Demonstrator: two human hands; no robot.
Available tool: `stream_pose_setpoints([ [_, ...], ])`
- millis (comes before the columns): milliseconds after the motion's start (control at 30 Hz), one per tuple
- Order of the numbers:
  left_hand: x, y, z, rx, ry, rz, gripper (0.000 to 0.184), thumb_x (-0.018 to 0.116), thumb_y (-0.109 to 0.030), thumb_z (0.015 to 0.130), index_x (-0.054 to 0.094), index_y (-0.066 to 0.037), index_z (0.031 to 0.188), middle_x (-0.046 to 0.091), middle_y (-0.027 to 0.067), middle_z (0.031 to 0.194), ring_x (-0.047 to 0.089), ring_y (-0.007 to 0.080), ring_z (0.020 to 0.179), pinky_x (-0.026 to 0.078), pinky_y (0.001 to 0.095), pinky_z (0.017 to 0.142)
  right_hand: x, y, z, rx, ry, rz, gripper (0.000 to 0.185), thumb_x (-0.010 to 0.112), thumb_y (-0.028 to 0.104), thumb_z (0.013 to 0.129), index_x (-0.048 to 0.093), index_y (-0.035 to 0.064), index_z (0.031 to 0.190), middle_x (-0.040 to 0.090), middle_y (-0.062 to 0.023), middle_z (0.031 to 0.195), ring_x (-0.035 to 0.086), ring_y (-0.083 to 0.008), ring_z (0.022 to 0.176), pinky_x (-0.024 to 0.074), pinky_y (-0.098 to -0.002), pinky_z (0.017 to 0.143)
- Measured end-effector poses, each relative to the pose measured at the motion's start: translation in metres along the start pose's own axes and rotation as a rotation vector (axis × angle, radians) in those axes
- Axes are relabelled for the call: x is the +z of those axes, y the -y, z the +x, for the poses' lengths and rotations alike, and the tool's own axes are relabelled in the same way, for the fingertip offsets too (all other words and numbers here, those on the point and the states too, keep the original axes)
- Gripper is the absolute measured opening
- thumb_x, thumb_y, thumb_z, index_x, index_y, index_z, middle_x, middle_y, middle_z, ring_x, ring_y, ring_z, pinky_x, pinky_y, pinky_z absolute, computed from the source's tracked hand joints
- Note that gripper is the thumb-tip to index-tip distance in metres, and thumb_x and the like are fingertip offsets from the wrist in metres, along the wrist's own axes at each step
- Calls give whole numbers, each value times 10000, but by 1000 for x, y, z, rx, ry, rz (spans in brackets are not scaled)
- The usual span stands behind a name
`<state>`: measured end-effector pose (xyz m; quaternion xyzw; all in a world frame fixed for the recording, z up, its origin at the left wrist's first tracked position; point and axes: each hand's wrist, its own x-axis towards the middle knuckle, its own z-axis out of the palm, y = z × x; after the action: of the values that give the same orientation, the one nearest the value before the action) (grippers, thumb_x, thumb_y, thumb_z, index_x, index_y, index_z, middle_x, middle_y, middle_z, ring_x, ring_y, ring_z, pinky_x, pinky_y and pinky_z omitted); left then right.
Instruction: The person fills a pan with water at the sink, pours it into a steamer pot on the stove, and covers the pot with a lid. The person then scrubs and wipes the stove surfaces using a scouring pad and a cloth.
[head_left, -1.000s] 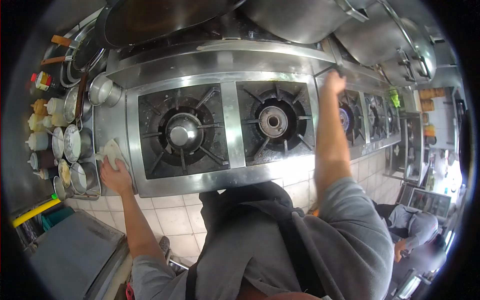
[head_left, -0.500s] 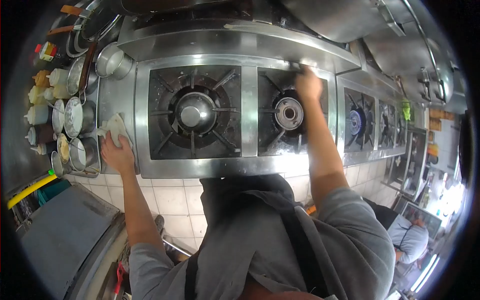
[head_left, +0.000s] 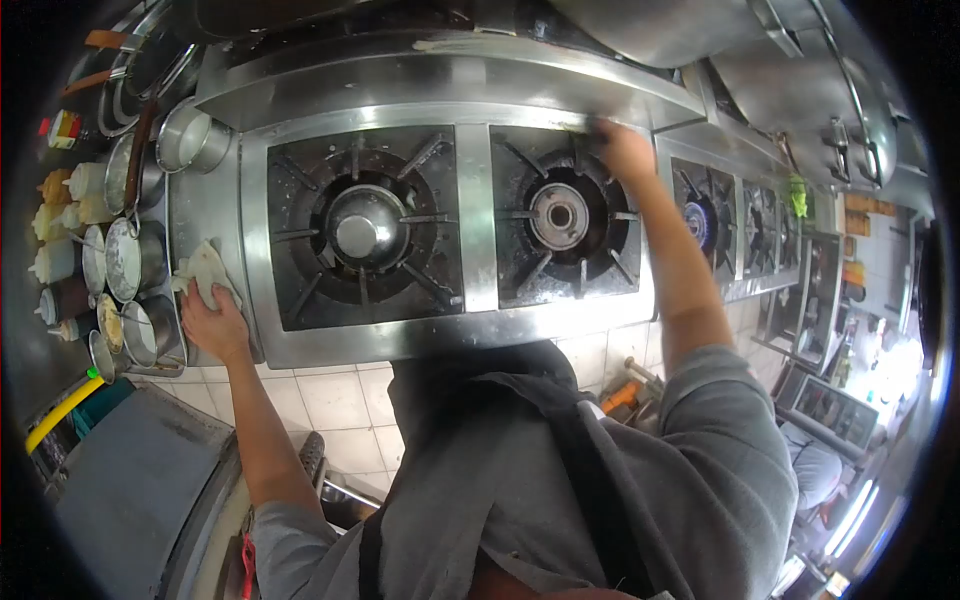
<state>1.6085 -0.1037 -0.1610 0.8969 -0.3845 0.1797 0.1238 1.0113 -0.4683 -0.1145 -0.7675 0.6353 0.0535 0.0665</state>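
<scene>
My left hand (head_left: pixel 214 322) is at the narrow steel strip left of the stove, fingers on a crumpled whitish cloth (head_left: pixel 205 268). My right hand (head_left: pixel 630 155) reaches to the back right corner of the second burner well and is blurred. Its fingers look curled around something dark that I cannot make out. The round burner head (head_left: pixel 560 216) of that well lies left of this hand, amid black grate bars. In the left well, a domed metal piece (head_left: pixel 365 228) covers the middle of the burner.
On the left stand a steel pot (head_left: pixel 192 138), several squeeze bottles (head_left: pixel 55 262) and tubs of white powder or paste (head_left: pixel 124 260). A blue flame (head_left: pixel 695 220) burns at the third burner. A steel ledge (head_left: pixel 430 85) runs behind. Another person (head_left: pixel 815 465) is at the far right.
My right hand has moved rightward relative to the second burner head. My left hand stays on the cloth at the same strip. The whole view has shifted slightly.
</scene>
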Motion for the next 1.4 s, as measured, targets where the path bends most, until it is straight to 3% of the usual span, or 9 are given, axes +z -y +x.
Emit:
stream_pose_setpoints([
  [167,-4,-4,1,58,29,-23,522,575,-418,899,608,-73,1290,597,218,1290,554,398,1183,406,505,1015,-5,-98,-11,127,15,-84,524,536,113,819,610,243,1321,680,-166,1152,644,-368,1067,512,-463,901],
  [367,3,3,0,74,-24,48,514,563,-420,913,608,-70,1287,605,205,1282,561,393,1175,420,499,995,38,-118,-248,-68,-112,72,608,556,-38,754,611,189,1315,584,-82,1374,618,-304,1171,539,-405,929],
  [433,4,3,0,72,-11,42,514,562,-424,916,602,-78,1295,599,202,1292,560,390,1178,411,493,1009,38,-116,-266,-114,-109,-26,668,555,-74,715,592,173,1334,582,-73,1377,601,-285,1207,529,-392,956],
  [633,4,4,-1,75,-15,33,510,543,-427,925,597,-92,1305,600,205,1291,562,388,1178,403,496,1018,12,-108,-73,-132,-162,-2,607,550,-42,770,567,160,1342,553,-53,1410,578,-295,1220,500,-383,994],
  [833,1,6,0,85,-11,-4,506,539,-417,921,604,-80,1293,614,194,1270,571,389,1164,415,494,1003,34,-127,-227,-238,-147,1,629,553,-59,730,586,144,1325,578,-75,1375,606,-285,1183,520,-382,969],
  [933,-2,-2,1,78,-7,20,512,543,-420,917,607,-71,1287,620,186,1260,572,389,1160,419,492,999,37,-136,-211,-230,-123,-24,616,551,-61,724,596,125,1310,575,-79,1377,600,-281,1197,516,-379,978],
  [1100,-1,-2,-1,58,1,33,517,543,-420,919,603,-77,1301,609,191,1289,562,383,1191,407,482,1021,7,-111,-54,-155,-96,-98,595,543,-21,776,571,162,1341,555,-44,1407,574,-248,1229,502,-371,990],
  [1300,3,0,-1,58,-21,44,518,545,-422,922,600,-79,1307,603,200,1299,559,387,1201,404,488,1028,34,-135,-166,-266,-159,1,700,534,-82,706,580,194,1347,562,-42,1404,555,-236,1265,503,-366,1006],
  [1400,-2,-3,-1,36,23,19,525,534,-433,929,596,-76,1308,599,202,1304,555,392,1202,388,479,1046,27,-133,-138,-206,-140,62,663,546,-78,707,598,177,1317,595,-45,1364,598,-263,1208,503,-369,1000],
])
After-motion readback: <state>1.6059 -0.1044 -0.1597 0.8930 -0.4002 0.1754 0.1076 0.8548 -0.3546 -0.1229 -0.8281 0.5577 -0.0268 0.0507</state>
